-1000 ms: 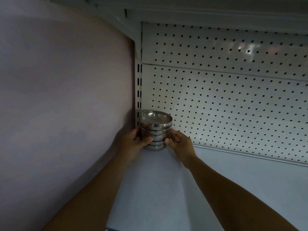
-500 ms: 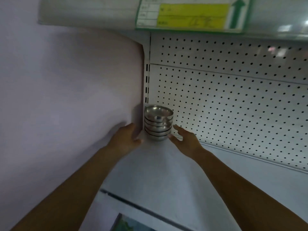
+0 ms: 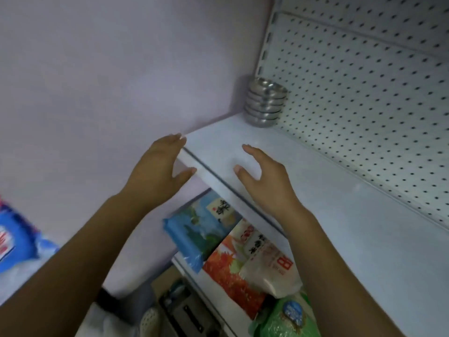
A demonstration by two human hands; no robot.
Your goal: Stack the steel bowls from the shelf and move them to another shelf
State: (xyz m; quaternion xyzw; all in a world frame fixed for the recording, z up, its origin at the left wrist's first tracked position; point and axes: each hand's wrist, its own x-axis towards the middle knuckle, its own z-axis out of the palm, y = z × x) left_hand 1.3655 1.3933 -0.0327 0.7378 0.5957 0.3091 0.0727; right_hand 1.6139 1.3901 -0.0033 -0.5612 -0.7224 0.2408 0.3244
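Note:
A stack of several steel bowls (image 3: 266,102) stands upright in the back left corner of the white shelf (image 3: 340,215), against the pegboard back and beside the lilac side wall. My left hand (image 3: 158,171) hovers at the shelf's front left edge, fingers apart, holding nothing. My right hand (image 3: 264,176) is over the front part of the shelf, fingers spread and curved, also empty. Both hands are well apart from the bowls, nearer to me than the stack.
A perforated white pegboard (image 3: 364,93) forms the shelf's back. Below the shelf lie a blue packet (image 3: 196,229), an orange-and-white rice bag (image 3: 250,261) and a green bag (image 3: 286,319). A blue-and-white package (image 3: 14,244) sits at far left.
Both hands let go of the bowl stack and drew back toward the shelf's front edge. The stack stays in the corner. My view dropped, showing the packets on the lower shelf.

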